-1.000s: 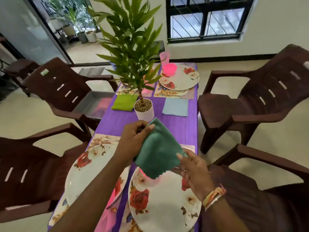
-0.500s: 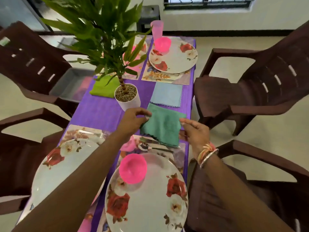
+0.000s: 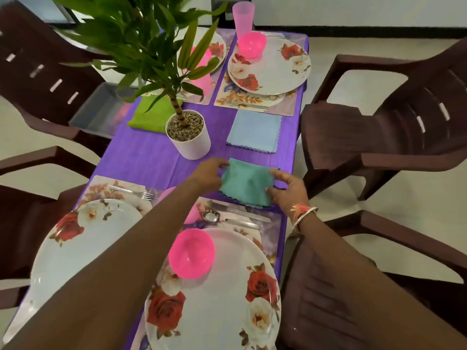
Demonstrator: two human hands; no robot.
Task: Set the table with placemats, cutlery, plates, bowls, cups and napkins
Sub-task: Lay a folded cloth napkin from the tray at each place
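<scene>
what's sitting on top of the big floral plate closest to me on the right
One round pink plastic bowl sits on the white rose-patterned plate near its far-left rim, open side up and apparently empty. The left forearm crosses the plate's left edge, hiding that part.

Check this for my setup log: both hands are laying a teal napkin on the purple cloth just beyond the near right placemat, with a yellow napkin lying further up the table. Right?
Nearly. The head view shows the napkin beyond the teal napkin is light blue, not yellow. Left hand and right hand hold the teal one at its edges, on the purple cloth.
</scene>
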